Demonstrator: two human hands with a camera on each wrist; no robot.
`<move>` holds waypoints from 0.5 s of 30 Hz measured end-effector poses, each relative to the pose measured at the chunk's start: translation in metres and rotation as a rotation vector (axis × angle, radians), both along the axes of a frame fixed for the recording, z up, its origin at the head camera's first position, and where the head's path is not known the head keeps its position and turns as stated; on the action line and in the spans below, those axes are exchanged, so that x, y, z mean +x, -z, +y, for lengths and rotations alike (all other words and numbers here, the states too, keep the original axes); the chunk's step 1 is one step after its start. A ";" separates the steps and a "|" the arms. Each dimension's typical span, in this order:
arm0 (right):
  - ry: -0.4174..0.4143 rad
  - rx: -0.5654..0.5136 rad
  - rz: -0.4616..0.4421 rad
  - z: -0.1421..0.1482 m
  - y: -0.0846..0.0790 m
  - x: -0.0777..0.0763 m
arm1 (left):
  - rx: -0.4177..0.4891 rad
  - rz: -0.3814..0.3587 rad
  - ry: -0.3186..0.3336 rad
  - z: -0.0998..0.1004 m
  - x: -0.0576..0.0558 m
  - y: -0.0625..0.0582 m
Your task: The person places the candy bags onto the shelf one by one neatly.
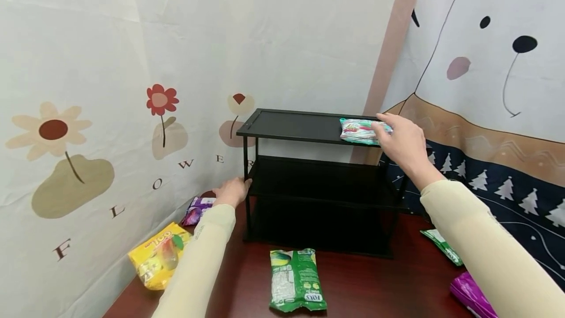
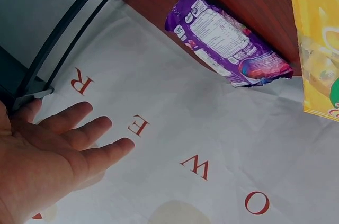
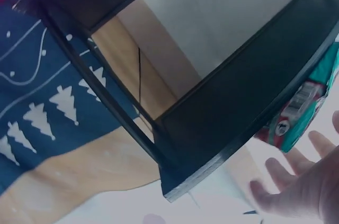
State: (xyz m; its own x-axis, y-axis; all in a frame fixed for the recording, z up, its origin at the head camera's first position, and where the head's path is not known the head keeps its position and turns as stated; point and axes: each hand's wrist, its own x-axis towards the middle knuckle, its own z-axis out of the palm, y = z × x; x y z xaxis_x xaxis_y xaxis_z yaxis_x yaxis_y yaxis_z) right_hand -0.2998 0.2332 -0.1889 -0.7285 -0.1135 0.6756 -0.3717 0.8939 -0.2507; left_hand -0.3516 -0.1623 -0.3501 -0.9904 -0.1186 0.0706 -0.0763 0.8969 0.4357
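Right hand, fingers apart, by teal packet atop rack, left hand, fingers spread, at left post

The shelf is black — its packet teal (and red-marked).

1. The rack at the left grip looks like painted metal, black, smooth and nearly matt.
2. The small packet beside the right grip seems of thin plastic film, glossy and wrinkled.
3. The green bag, lower and between both grips, is shiny, crinkled film.
4. Near the left grip, the yellow bag and purple packet have glossy plastic wrapping.
5. The counter below the grips looks like smooth, reddish wood.
6. The hanging behind them is matt, creased cloth.
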 end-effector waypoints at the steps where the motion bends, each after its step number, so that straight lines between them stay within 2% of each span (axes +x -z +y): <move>1: -0.008 0.041 0.032 -0.002 0.002 0.000 | -0.001 0.000 -0.001 0.000 0.000 0.001; 8: -0.068 0.254 0.286 -0.006 0.019 0.001 | 0.004 0.002 -0.002 -0.001 -0.002 0.001; 12: -0.099 0.296 0.433 -0.005 0.028 -0.002 | 0.006 0.001 -0.002 0.000 0.000 0.000; 15: -0.107 0.307 0.476 -0.003 0.033 -0.004 | 0.005 0.000 -0.004 0.000 0.001 -0.001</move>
State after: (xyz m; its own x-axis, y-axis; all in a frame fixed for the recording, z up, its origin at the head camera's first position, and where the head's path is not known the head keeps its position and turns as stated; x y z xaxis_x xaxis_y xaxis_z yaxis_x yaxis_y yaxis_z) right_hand -0.3039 0.2302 -0.2219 -0.3264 -0.4126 0.8504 -0.4723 0.8506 0.2314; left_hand -0.3510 -0.1619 -0.3492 -0.9900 -0.1224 0.0705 -0.0793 0.8946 0.4398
